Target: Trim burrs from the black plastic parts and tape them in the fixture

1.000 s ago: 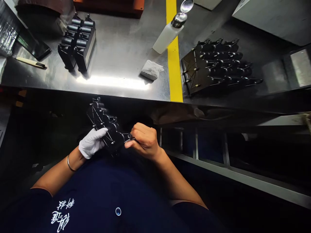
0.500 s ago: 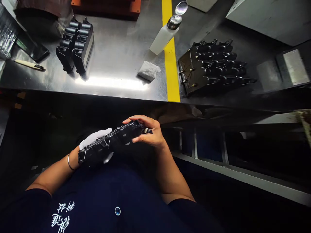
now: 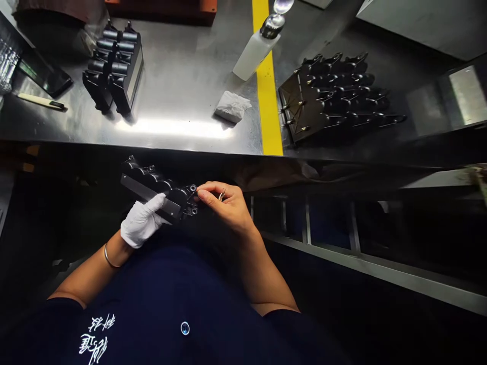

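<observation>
My left hand (image 3: 141, 223), in a white glove, grips a black moulded plastic part (image 3: 152, 190) with its thumb across the part's flat strip. The part has rounded bulges along one side and small ring-shaped lugs at its ends. It is held in front of my body, below the bench edge. My right hand (image 3: 228, 205) is bare, with a ring on one finger. Its thumb and index finger are pinched together at the lug on the part's right end. The tips partly hide the contact there.
On the metal bench (image 3: 182, 66) stand two similar black parts (image 3: 114, 71), a white bottle (image 3: 253, 56) and a folded white wad (image 3: 233, 106). Right of the yellow stripe (image 3: 269, 101) is a group of black parts (image 3: 338, 94). A light-handled tool (image 3: 40, 101) lies left.
The black part has been turned over, so its flat strip and bulges now face me. My gloved hand shows in front of it. My right hand has shifted from around its end to a fingertip pinch.
</observation>
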Available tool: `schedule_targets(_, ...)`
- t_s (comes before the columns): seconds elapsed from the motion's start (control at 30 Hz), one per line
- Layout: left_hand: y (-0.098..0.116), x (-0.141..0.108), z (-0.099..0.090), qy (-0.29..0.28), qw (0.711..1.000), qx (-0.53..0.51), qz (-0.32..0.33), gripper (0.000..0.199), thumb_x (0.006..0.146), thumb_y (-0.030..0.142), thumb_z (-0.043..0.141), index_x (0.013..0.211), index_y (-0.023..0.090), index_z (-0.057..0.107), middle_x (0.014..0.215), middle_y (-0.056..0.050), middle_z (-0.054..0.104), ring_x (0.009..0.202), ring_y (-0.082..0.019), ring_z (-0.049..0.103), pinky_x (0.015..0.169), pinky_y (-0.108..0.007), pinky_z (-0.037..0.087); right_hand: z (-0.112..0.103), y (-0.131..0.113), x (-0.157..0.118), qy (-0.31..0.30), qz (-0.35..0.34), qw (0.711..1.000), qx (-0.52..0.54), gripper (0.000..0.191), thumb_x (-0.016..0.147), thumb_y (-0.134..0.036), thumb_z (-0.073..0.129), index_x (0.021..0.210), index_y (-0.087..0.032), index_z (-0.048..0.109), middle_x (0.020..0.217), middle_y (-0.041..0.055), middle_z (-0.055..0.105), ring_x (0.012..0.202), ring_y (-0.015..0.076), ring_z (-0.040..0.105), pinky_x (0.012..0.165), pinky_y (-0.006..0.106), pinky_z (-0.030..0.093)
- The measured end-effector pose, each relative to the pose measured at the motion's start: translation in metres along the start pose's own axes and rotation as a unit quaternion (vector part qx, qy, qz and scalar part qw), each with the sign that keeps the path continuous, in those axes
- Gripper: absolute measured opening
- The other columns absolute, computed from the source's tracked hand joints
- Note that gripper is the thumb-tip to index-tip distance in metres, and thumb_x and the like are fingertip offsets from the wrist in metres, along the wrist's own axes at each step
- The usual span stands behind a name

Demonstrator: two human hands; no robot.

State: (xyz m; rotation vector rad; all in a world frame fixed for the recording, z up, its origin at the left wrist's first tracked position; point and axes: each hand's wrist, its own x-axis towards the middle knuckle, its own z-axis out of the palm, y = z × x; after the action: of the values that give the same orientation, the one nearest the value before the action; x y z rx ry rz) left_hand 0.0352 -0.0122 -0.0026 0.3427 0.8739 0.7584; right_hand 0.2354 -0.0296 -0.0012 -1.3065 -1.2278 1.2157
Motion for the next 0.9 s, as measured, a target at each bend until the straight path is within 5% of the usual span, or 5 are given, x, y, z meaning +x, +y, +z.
schedule_targets(0.2,0.002,0.005,0.009,0.013,0.981,-0.151,-0.123,0.027,0.095,0.02,0.043,0.103,0.012,0.068,0.092,-0.006,0.074,0.086,-0.015,0.071,0.084,-0.024,0.056,0.005,-0.003,0.0,0.017,-0.054,0.996,-0.068,0.031,0.085,-0.045,0.059,0.073,-0.018,0.065,0.063,0.0018,0.065,0.056,0.0121,0.058,0.053,0.024,0.045)
schedule_targets(0.4,0.013,0.006,0.001,0.076,0.976,-0.187,-0.081,0.025,0.094,0.012,0.043,0.087,0.015,0.066,0.077,0.0,0.072,0.072,-0.007,0.07,0.078,-0.016,0.055,0.002,0.014,0.002,0.115,-0.146,0.934,-0.304,0.024,0.088,-0.043,0.055,0.087,-0.02,0.06,0.073,0.0034,0.066,0.063,0.0154,0.061,0.058,0.026,0.045)
schedule_targets(0.5,0.016,0.001,-0.012,0.009,0.994,-0.088,-0.066,0.007,0.077,0.012,0.067,0.084,0.013,0.067,0.076,-0.001,0.072,0.068,-0.013,0.07,0.068,-0.021,0.057,-0.007,0.009,0.005,0.072,-0.15,0.927,-0.337,0.024,0.091,-0.043,0.05,0.093,-0.02,0.058,0.078,0.0043,0.066,0.067,0.0158,0.062,0.059,0.026,0.044)
schedule_targets(0.73,0.013,-0.004,-0.013,-0.1,0.993,0.037,-0.041,0.037,0.058,0.021,0.082,0.092,0.012,0.07,0.083,-0.007,0.073,0.073,-0.021,0.07,0.068,-0.029,0.056,-0.006,-0.023,0.008,-0.216,-0.3,0.892,-0.26,0.047,0.086,-0.062,0.05,0.067,-0.018,0.053,0.058,-0.0016,0.05,0.052,0.0095,0.044,0.05,0.023,0.032)
schedule_targets(0.9,0.009,-0.003,-0.008,-0.076,0.996,0.027,-0.031,0.039,0.064,0.026,0.08,0.099,0.014,0.069,0.085,-0.005,0.073,0.075,-0.021,0.07,0.069,-0.029,0.055,-0.004,-0.011,0.009,-0.123,-0.324,0.888,-0.302,0.05,0.084,-0.062,0.053,0.059,-0.019,0.048,0.052,-0.0029,0.041,0.049,0.0096,0.037,0.048,0.025,0.026)
